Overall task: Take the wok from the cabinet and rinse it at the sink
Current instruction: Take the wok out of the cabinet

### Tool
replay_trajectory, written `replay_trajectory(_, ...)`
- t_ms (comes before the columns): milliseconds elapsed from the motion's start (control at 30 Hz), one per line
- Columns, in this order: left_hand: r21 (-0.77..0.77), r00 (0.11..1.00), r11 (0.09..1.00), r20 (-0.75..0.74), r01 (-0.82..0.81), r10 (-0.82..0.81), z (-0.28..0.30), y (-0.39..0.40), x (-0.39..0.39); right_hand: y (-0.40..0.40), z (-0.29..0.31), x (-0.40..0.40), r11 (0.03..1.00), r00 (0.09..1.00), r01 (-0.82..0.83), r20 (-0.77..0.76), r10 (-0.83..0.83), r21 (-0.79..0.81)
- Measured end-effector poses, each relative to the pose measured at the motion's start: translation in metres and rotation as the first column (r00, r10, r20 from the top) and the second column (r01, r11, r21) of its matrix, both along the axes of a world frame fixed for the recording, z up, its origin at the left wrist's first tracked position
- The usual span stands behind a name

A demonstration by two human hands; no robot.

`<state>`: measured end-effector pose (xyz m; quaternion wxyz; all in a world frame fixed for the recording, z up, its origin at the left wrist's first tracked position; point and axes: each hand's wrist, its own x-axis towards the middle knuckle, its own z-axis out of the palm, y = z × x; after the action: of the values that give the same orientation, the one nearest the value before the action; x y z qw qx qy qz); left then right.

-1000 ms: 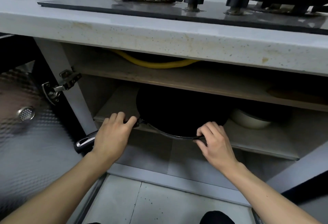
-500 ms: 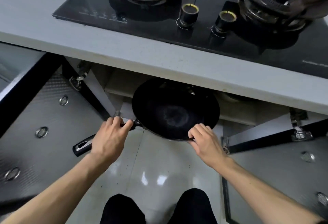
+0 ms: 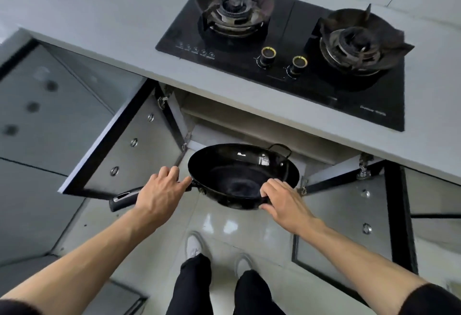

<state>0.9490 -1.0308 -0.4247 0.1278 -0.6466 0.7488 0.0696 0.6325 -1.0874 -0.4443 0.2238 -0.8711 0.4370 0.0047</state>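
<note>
The wok (image 3: 243,176) hung between the hands, clear of the cabinet (image 3: 249,127). Left hand (image 3: 159,193) gripped its long handle (image 3: 124,198); right hand (image 3: 283,198) pinched the near rim. It looked heavy, rigid and slick.

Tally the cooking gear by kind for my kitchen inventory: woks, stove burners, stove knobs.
Woks: 1, the wok
Burners: 2, left burner, right burner
Knobs: 2, left knob, right knob
Total: 5
</note>
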Motion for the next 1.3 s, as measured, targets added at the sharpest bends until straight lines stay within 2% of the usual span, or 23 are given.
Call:
replay_trajectory(367,-0.16,0.988,0.975,0.017,-0.152,0.156,0.109,0.1,-0.038,0.032,0.108,-0.025,0.975,0.974,-0.179,0.112,0.195,-0.134)
replay_trajectory(567,-0.233,0.976,0.954,0.063,-0.189,0.209,0.156,0.135,-0.032,0.051,0.153,-0.014,0.959,0.96,-0.215,0.139,0.243,-0.185)
replay_trajectory(733,-0.283,0.971,0.943,0.111,-0.176,0.214,0.179,0.162,-0.011,0.079,0.177,0.002,0.949,0.953,-0.218,0.158,0.258,-0.228)
replay_trajectory(1000,-0.409,0.969,0.892,0.068,-0.19,0.238,0.206,0.199,0.028,0.106,0.217,0.045,0.904,0.937,-0.248,0.15,0.314,-0.347)
replay_trajectory(1300,-0.479,0.954,0.851,0.081,-0.217,0.289,0.229,0.173,0.065,0.072,0.243,0.083,0.856,0.915,-0.25,0.179,0.362,-0.453)
